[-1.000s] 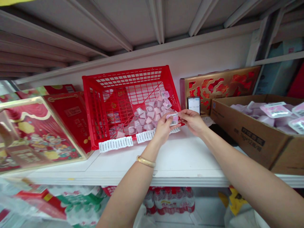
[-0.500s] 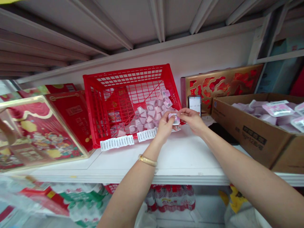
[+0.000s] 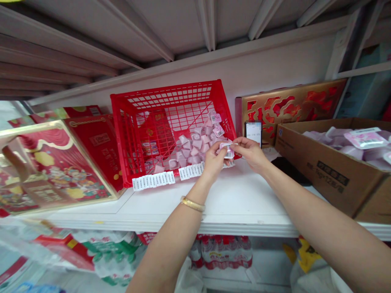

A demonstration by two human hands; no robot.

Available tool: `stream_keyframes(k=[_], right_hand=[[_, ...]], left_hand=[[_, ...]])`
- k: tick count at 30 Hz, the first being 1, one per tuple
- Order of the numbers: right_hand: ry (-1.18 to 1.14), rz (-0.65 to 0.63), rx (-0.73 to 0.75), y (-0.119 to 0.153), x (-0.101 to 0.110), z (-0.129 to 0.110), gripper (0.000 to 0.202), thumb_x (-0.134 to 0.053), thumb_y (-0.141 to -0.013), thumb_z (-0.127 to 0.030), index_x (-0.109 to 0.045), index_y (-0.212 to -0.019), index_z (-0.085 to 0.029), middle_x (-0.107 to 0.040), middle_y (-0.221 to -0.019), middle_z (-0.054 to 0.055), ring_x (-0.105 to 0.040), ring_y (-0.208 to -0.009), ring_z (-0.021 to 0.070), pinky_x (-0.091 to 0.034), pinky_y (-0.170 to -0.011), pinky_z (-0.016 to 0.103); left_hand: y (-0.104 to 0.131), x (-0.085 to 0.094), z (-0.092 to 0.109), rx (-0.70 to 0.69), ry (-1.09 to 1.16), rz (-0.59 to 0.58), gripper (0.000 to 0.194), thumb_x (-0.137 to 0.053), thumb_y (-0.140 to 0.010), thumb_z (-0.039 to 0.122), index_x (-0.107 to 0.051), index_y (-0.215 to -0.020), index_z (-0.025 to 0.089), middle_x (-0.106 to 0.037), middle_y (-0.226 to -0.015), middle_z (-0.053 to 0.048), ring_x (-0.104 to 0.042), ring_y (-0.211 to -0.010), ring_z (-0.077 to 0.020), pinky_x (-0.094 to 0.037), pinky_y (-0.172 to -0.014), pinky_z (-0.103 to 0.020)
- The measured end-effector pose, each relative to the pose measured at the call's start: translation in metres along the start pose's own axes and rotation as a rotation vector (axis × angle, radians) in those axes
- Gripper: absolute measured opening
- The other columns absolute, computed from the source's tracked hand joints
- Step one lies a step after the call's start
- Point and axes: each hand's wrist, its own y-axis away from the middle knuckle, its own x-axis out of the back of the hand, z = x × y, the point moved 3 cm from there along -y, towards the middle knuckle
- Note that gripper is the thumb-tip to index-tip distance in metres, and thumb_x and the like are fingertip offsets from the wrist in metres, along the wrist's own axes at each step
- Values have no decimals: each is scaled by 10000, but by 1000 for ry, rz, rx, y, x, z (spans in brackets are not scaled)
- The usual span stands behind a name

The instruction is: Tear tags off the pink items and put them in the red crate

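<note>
Barely moved since earlier: left hand [image 3: 214,159] closed on a pink-labelled cup [image 3: 227,151], right hand [image 3: 251,154] pinching its edge.

Shop: stocked shelf [image 3: 238,195], gift boxes [image 3: 58,167], barcode labels [image 3: 152,180], bottled drinks [image 3: 220,253]

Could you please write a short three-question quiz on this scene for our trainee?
1. Which wrist wears the gold bangle?
A) the left
B) the right
C) both

2. True or false: the left hand holds a pink-labelled cup, and the fingertips of the right hand are at the edge of it.

3. Fill in the missing word: as the person sees it, the cardboard carton stands to the ______ of the red basket.

Key: 1. A; 2. true; 3. right
</note>
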Motion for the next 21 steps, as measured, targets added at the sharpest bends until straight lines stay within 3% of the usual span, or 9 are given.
stream_keyframes(k=[11, 21], right_hand=[[-48, -28, -53, 1, -1, -1, 211, -675, -589, -333, -563, -692, -187, -561, -540, -62, -468, -486, 84, -347, -506, 231], [2, -19, -29, 1, -4, -1, 240, -697, -583, -334, -537, -690, -191, -542, -532, -68, -452, -492, 82, -345, -515, 230]], left_hand=[[1, -1, 0, 41, 17, -16, 129, -508, -804, 178, -585, -907, 166, -612, -592, 39, -550, -427, -98, -425, -405, -192], [-1, -1, -2, 22, -28, -14, 155, -520, -804, 190, -606, -930, 159, -584, -536, 44, -549, -429, -109, -438, -408, -199]])
